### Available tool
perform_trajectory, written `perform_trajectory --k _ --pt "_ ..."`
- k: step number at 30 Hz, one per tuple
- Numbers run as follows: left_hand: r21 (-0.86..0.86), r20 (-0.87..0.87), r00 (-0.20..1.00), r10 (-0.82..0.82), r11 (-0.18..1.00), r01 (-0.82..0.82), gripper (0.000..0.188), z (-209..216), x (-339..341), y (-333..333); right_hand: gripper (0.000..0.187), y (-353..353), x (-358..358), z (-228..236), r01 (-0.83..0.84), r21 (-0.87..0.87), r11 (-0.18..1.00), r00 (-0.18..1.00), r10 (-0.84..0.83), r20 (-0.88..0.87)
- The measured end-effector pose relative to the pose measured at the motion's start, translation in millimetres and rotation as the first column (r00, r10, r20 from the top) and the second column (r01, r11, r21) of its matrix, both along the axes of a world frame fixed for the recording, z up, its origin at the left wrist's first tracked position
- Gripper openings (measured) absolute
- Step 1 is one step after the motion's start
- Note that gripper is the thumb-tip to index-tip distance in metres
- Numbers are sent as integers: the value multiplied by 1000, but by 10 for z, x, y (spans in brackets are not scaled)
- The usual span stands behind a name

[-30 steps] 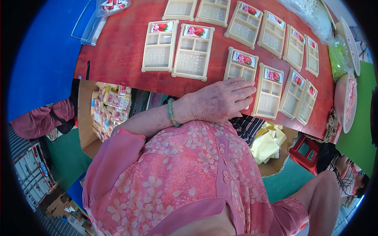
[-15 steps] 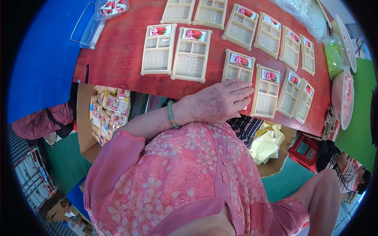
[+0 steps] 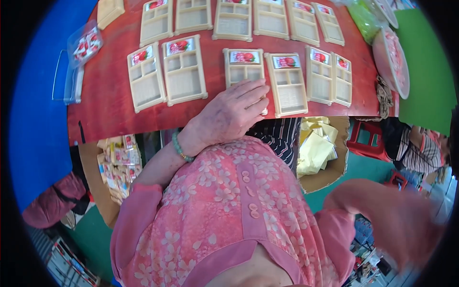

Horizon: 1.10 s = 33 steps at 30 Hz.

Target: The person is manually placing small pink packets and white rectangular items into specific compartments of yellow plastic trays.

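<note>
My left hand [image 3: 239,106], with a green bead bracelet [image 3: 180,147] at its wrist, lies over the lower part of a cream compartment tray [image 3: 245,67] near the table's front edge. Its fingers are stretched out and cover that part of the tray. A flat packet with a strawberry picture sits in the tray's top slot. Just to the right is a similar tray [image 3: 288,86] with its own strawberry packet [image 3: 286,62]. At the lower right, away from the table, my right hand [image 3: 425,229] is smeared by motion, its fingers unreadable.
More such trays, several in two rows, lie on the red table [image 3: 107,95]. A clear tub of small packets [image 3: 86,45] stands at left, a pink-filled bowl [image 3: 404,79] at right. Under the table edge are a box of packed pieces [image 3: 119,162] and a box of yellow sheets [image 3: 315,148].
The view has shifted, so the trays appear farther left and higher. My right arm has swung into sight at the lower right. My left hand stays on the same tray.
</note>
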<state>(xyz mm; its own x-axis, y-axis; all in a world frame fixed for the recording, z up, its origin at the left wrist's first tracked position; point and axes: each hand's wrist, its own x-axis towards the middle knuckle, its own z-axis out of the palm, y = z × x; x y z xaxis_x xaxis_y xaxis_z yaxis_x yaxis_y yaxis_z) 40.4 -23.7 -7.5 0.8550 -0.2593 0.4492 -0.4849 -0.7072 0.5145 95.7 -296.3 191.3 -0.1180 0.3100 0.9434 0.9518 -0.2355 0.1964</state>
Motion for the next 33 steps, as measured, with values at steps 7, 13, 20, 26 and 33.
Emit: perform_trajectory --k 7,13,20,26,33 --pt "-8 40 999 -27 1000 27 31 -72 -11 85 45 380 89 -1699 105 -720 686 679 -578 -453" --pt "-23 11 1000 -14 1000 14 29 -28 -18 63 28 557 50 -1843 14 -635 773 690 -467 -553" --pt "-93 -16 1000 -11 996 9 42 -18 52 119 26 764 19 -1841 12 -605 796 656 -463 -596" --pt "39 -12 1000 -25 999 25 52 122 79 73 29 720 130 -1668 22 -579 815 597 -475 -646" --pt "173 -64 997 -41 984 52 55 52 78 -1 39 872 487 -1826 123 -682 721 623 -591 -512"
